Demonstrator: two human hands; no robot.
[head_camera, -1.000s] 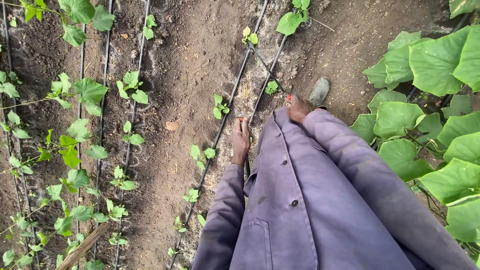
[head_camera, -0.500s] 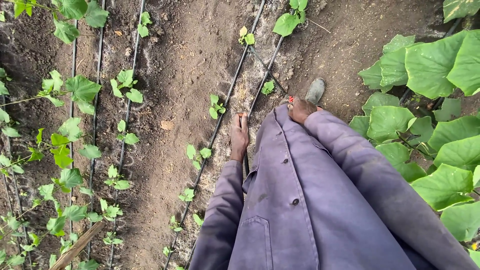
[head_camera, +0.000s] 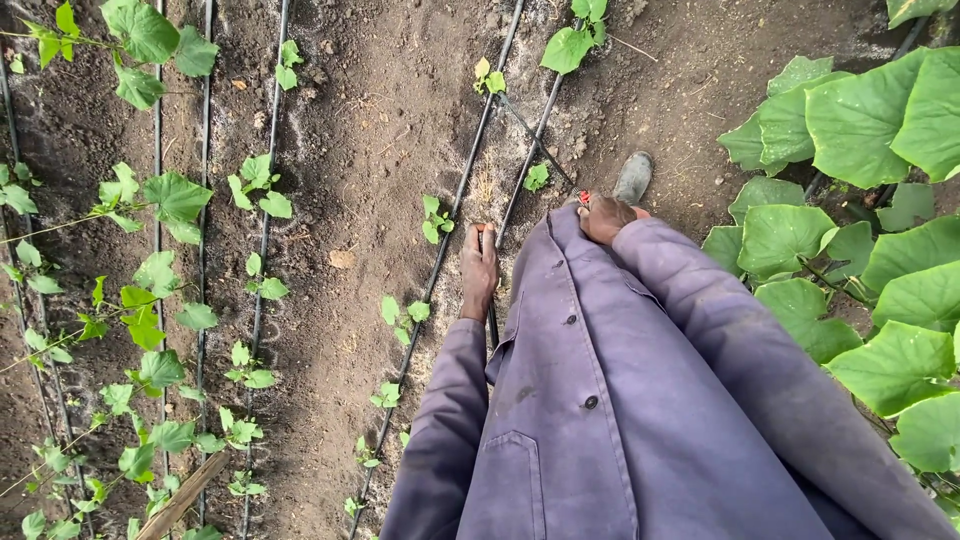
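Now the left hand (head_camera: 479, 272) clenches a thin dark rod (head_camera: 492, 325), steadying it; the right hand (head_camera: 604, 217), at one o'clock, grips a red-tipped wand (head_camera: 540, 145) aimed at the small green seedlings (head_camera: 437, 217).

The light was soft and even daylight, without hard shadows or glare. The picture was sharp, with slight stretching at the edges.

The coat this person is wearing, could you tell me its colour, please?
Dusty purple-grey coat, clearest in the head view.
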